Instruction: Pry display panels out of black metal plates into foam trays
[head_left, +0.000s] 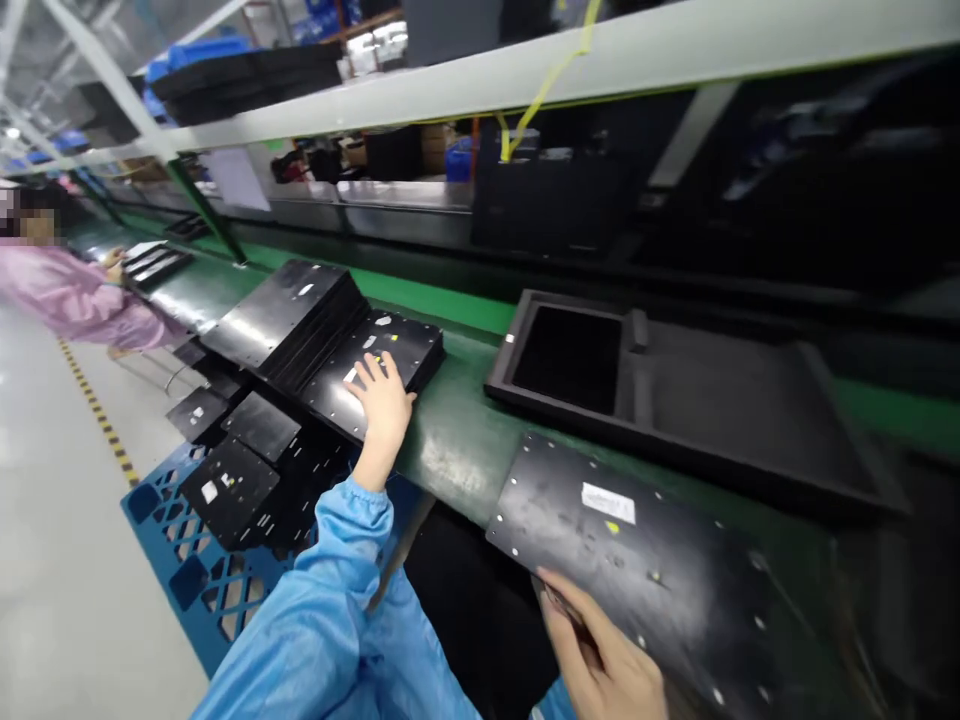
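My left hand (384, 400), fingers spread, lies over the top of a low stack of flat black panels (409, 345) with small labels and screw holes. My right hand (600, 655) is closed in a pinch around a slim, dark item that I cannot make out. It is at the near edge of a large black panel (675, 575) on the green bench. A white label (608, 502) and a small yellow sticker (613, 527) are on that panel's face.
Behind the large panel sits a black foam tray (577, 415). A taller panel stack (281, 305) stands to the left. More panels lie on a blue pallet (169, 585) on the floor. Another person in a pink sleeve (67, 295) works farther along the bench. A yellow cable (551, 80) hangs overhead.
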